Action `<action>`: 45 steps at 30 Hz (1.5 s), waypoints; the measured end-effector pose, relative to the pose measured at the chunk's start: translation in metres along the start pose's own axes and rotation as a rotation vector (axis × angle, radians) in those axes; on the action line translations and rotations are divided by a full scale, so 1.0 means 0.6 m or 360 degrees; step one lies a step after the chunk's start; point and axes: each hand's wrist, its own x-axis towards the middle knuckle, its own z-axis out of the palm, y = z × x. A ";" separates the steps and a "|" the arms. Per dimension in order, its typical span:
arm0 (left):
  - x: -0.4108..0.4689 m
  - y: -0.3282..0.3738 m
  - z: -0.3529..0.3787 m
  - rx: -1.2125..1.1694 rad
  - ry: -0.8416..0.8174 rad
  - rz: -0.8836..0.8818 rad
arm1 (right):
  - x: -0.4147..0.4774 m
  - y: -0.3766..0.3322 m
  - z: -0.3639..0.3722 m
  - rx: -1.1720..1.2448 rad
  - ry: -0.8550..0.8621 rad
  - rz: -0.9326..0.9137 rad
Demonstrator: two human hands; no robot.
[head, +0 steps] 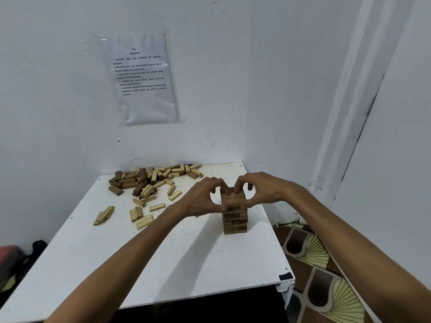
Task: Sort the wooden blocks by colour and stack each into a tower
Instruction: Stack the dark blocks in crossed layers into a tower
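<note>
A tower of dark brown wooden blocks stands upright on the right side of the white table. Both hands hold its upper layers. My left hand grips it from the left, with the thumb on the near face and the fingers curled over the top edge. My right hand grips it from the right, fingertips on the top blocks and thumb against the side. A mixed pile of dark and light blocks lies at the table's back left. Loose light blocks lie scattered nearer.
The table stands in a corner between white walls. A printed sheet is taped to the back wall. A patterned floor mat lies to the right of the table. Dark items sit on the floor at the left.
</note>
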 end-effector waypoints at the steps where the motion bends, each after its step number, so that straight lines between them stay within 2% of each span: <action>1: 0.000 -0.001 0.000 -0.0031 -0.0003 -0.0003 | -0.001 0.001 0.001 0.0017 0.0000 0.0005; 5: -0.003 -0.007 0.005 -0.0228 -0.0028 -0.0045 | -0.003 0.002 0.003 0.0064 0.0002 0.0011; 8: -0.014 -0.003 0.006 -0.0532 0.0073 -0.0149 | -0.006 0.002 0.005 0.0176 -0.0004 0.0031; 11: -0.020 0.000 0.004 -0.0758 0.0135 -0.0279 | -0.011 0.001 0.008 0.0370 0.0111 0.0036; 14: -0.023 -0.011 0.005 -0.0820 0.0177 -0.0349 | -0.007 -0.006 0.011 0.0404 0.0242 0.0058; 23: -0.048 -0.072 -0.043 -0.0518 0.0265 -0.0417 | 0.029 -0.072 0.018 0.0054 0.0284 -0.0007; 29: -0.086 -0.140 -0.076 -0.0265 0.0257 -0.0604 | 0.073 -0.149 0.040 -0.0119 0.0385 -0.0110; 38: -0.157 -0.243 -0.142 0.0041 0.0241 -0.0750 | 0.217 -0.229 0.109 -0.0357 0.0230 -0.0188; 43: -0.169 -0.313 -0.182 0.0273 0.0092 -0.0683 | 0.303 -0.252 0.153 -0.0390 0.0169 -0.0169; 45: -0.160 -0.341 -0.192 0.0336 0.0119 -0.0682 | 0.340 -0.256 0.166 -0.0382 0.0168 -0.0163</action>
